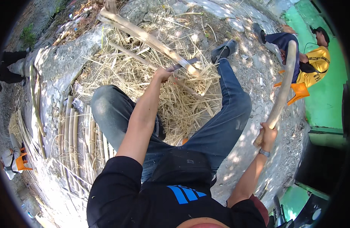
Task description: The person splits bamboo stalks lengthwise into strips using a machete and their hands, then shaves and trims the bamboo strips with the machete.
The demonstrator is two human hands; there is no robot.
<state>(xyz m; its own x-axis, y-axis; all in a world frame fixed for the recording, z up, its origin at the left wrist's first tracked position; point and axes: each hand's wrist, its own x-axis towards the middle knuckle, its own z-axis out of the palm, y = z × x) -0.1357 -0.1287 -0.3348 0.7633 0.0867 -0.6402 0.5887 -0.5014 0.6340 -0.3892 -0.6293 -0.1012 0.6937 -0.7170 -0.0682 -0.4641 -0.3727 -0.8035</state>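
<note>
Holds a dark blade [176, 67] in the left hand [162, 75] near the end of a pole [144, 37] over straw [178, 110] and a raised club [284, 91] in the right hand [268, 136], with fingers wrapped round both, seemingly splitting, likely needing a square strike next.

No lettering legible. A blue slanted-bar emblem [189, 193] stands on the wearer's black shirt [156, 208]; pale mark [190, 161] on black lap cloth [178, 169], too small to read.

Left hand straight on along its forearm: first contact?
Probably the thick pale pole, which slants across the line just beyond the left hand; depth is unclear from this single view.
</note>
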